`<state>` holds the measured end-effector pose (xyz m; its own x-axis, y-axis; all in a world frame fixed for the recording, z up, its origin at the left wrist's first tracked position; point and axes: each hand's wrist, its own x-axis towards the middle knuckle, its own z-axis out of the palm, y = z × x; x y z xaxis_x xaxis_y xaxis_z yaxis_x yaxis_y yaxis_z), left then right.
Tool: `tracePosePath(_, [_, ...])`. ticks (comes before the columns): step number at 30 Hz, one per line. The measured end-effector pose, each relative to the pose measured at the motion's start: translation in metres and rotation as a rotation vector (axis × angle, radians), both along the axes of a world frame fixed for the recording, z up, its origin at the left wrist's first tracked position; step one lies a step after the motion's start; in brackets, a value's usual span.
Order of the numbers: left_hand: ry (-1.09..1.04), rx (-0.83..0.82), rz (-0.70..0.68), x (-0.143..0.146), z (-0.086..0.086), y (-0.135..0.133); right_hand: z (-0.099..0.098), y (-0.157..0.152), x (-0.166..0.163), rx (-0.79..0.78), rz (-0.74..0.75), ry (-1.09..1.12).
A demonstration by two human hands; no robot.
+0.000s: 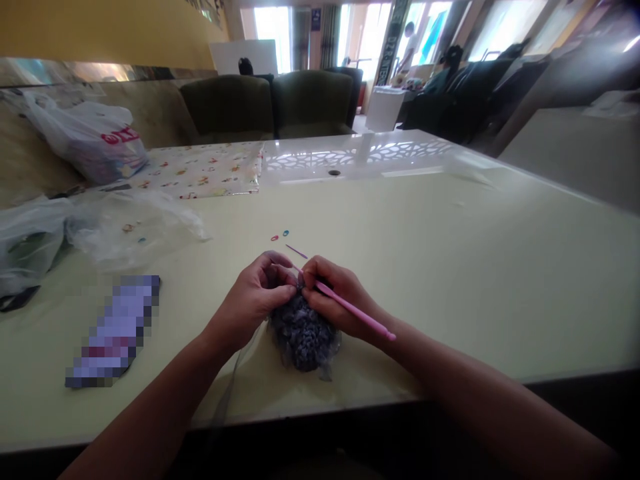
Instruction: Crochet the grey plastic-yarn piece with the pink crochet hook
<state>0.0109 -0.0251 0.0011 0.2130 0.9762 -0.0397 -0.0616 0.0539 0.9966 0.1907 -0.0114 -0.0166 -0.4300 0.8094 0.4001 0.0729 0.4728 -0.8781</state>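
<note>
Head: grey crochet (pixel 306 337) (bunched) below fingers (pixel 284 293); top pinched.

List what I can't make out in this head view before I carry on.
In the head view:
Tip of the pink tool: too small to make out between the left hand and right hand.
Top of the dark textured piece: covered by both hands.
Far end of the grey strand: lost in shadow below the table edge.
Details of the pixelated object: masked.
Contents of the white bag: veiled by plastic.
</note>
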Motion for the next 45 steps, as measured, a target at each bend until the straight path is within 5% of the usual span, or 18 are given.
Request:
tracePosePath(12, [-0.028, -0.091, -0.095, -0.002, -0.001, 0.002, 0.001, -0.001, 0.001, -0.084, -0.001, 0.024])
tracePosePath(21, [0.267, 0.276, -0.013, 0.006, -0.005, -0.003, -0.002, -0.001, -0.002, -0.061, -0.055, 0.031])
tracePosePath(25, [0.376, 0.319, 0.019, 0.007, -0.007, -0.005, -0.003, -0.004, -0.003, -0.066, -0.053, 0.000])
tracePosePath(29, [0.369, 0.256, 0.015, 0.007, -0.003, -0.005, -0.004, -0.006, -0.003, -0.075, -0.034, -0.005])
tracePosePath(40, [-0.073, -0.207, -0.105, -0.006, 0.001, 0.007, 0.003, -0.002, 0.006, 0.103, 0.032, -0.023])
tracePosePath(45, [-0.108, -0.283, -0.122, -0.009, 0.003, 0.007, 0.010, 0.003, 0.016, 0.152, 0.183, 0.020])
